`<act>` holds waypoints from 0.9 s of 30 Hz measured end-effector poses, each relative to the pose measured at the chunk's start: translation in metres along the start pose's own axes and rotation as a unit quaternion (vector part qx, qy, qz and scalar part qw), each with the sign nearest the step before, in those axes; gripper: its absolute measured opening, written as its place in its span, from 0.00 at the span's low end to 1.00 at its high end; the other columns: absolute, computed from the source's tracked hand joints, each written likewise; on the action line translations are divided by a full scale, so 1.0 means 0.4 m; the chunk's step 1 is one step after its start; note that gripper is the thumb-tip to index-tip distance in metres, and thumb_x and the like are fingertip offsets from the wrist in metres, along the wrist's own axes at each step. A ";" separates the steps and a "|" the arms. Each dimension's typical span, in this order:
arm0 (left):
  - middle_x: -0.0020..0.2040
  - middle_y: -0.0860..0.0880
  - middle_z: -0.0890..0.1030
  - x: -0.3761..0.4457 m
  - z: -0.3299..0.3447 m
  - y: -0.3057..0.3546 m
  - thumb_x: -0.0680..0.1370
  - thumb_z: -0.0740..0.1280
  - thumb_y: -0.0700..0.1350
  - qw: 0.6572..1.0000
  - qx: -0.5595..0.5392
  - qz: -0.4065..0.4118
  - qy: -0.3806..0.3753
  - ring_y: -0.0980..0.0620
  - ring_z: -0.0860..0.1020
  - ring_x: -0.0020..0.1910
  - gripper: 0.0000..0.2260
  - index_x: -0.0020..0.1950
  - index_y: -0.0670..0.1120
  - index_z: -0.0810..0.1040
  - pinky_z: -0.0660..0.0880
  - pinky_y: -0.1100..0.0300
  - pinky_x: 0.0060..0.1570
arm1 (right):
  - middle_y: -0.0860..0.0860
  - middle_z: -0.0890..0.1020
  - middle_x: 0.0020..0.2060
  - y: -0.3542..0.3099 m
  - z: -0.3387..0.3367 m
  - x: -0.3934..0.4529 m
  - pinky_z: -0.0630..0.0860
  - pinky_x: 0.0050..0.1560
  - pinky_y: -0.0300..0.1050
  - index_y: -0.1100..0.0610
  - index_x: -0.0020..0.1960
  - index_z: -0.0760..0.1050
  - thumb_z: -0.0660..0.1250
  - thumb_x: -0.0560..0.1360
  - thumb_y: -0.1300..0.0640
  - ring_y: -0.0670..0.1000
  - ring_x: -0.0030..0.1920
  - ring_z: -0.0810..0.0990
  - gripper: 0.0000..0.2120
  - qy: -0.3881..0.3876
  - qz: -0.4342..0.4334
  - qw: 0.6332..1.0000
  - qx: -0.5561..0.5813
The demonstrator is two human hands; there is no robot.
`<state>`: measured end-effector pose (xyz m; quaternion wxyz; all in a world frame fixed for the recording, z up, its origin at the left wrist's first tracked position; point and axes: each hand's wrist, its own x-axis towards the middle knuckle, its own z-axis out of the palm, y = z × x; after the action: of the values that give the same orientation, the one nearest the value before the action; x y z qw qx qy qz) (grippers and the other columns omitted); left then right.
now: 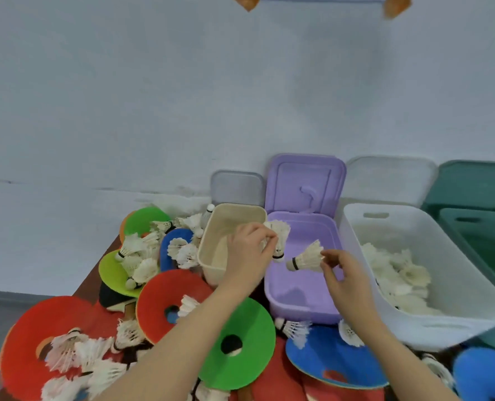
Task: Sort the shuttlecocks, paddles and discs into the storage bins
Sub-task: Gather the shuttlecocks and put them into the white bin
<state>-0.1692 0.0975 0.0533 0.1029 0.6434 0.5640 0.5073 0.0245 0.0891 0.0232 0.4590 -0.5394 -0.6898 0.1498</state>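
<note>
Now the left hand (247, 250) pinches one shuttlecock (278, 238) at its fingertips over the purple bin (301, 302), while the right hand (344, 282) pinches another shuttlecock (307, 257) just left of its fingers, beside the white bin (431, 328).

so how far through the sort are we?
Early-to-mid. Done: the white bin already holds a pile of shuttlecocks. In hand: the left hand and right hand each pinch a shuttlecock over the purple bin. Left: many shuttlecocks still litter the discs, and no disc or paddle is binned; the beige bin looks empty.
</note>
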 end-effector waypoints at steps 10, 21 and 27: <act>0.43 0.49 0.80 0.031 0.393 0.247 0.71 0.67 0.44 0.993 -0.024 0.073 -0.089 0.45 0.75 0.47 0.05 0.41 0.45 0.82 0.71 0.49 0.48 | 0.54 0.81 0.42 0.254 -0.379 0.071 0.75 0.46 0.51 0.61 0.51 0.79 0.67 0.72 0.67 0.56 0.44 0.79 0.08 0.049 -0.024 0.978 -0.200; 0.65 0.53 0.72 -0.003 0.513 0.250 0.79 0.61 0.50 0.946 0.189 -0.001 -0.263 0.48 0.64 0.65 0.14 0.63 0.50 0.75 0.59 0.57 0.59 | 0.50 0.78 0.53 0.415 -0.393 0.061 0.67 0.54 0.44 0.55 0.58 0.76 0.62 0.76 0.59 0.54 0.55 0.74 0.11 -0.114 0.037 0.955 -0.272; 0.68 0.52 0.69 -0.013 0.434 0.212 0.80 0.57 0.50 0.934 0.245 0.056 -0.253 0.50 0.63 0.67 0.17 0.68 0.50 0.70 0.56 0.57 0.61 | 0.52 0.79 0.50 0.375 -0.332 0.064 0.69 0.53 0.49 0.58 0.55 0.78 0.65 0.75 0.60 0.57 0.52 0.76 0.10 -0.116 -0.017 0.967 -0.226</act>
<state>0.0178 0.1407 0.0298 0.0526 0.7863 0.5889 0.1794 0.2213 0.1293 0.0008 0.2442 -0.5964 -0.7634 0.0437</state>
